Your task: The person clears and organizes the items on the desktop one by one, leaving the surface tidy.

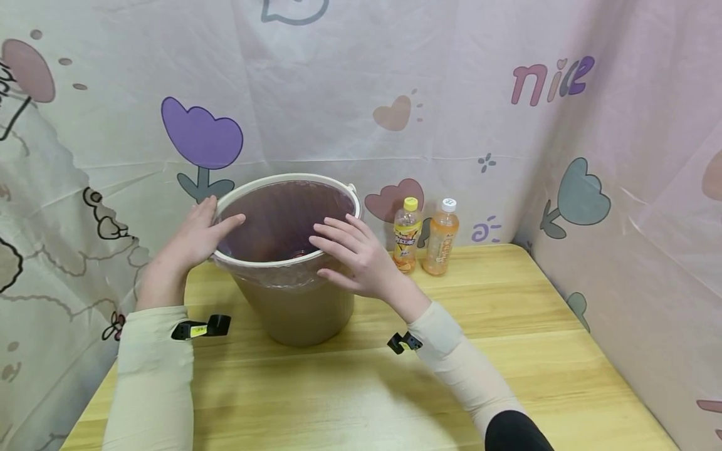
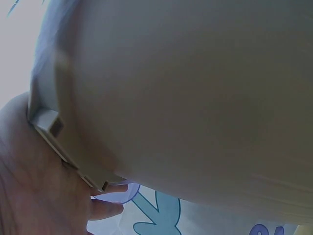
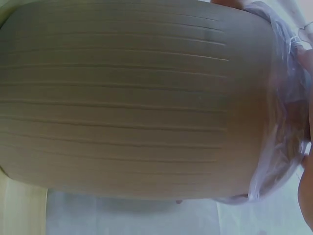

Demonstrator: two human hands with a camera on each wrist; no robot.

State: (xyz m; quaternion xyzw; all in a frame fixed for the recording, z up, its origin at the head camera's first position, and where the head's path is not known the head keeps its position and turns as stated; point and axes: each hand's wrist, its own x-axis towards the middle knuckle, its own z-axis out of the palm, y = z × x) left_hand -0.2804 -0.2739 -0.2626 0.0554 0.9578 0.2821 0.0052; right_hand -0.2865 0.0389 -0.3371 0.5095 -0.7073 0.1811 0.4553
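Observation:
A tall beige-brown trash bin (image 1: 299, 307) stands on the table, lined with a clear plastic bag (image 3: 281, 112) whose edge is folded over the outside below the pale rim (image 1: 265, 262). At the rim's left side is my left hand (image 1: 194, 238), its straight thumb over the opening and its fingers along the outside. My right hand (image 1: 358, 257) lies at the right front of the rim with fingers spread and straight. Something small and reddish (image 1: 300, 254) shows inside the bin, too little of it to name. In the left wrist view, the left palm (image 2: 39, 181) is beside a rim clip (image 2: 49, 122).
Behind the right hand stand two drink bottles, one with a yellow cap (image 1: 407, 241) and one with a white cap (image 1: 442, 241), both with orange contents. The wooden table (image 1: 507, 351) meets a patterned cloth (image 1: 451, 62) at the back and sides.

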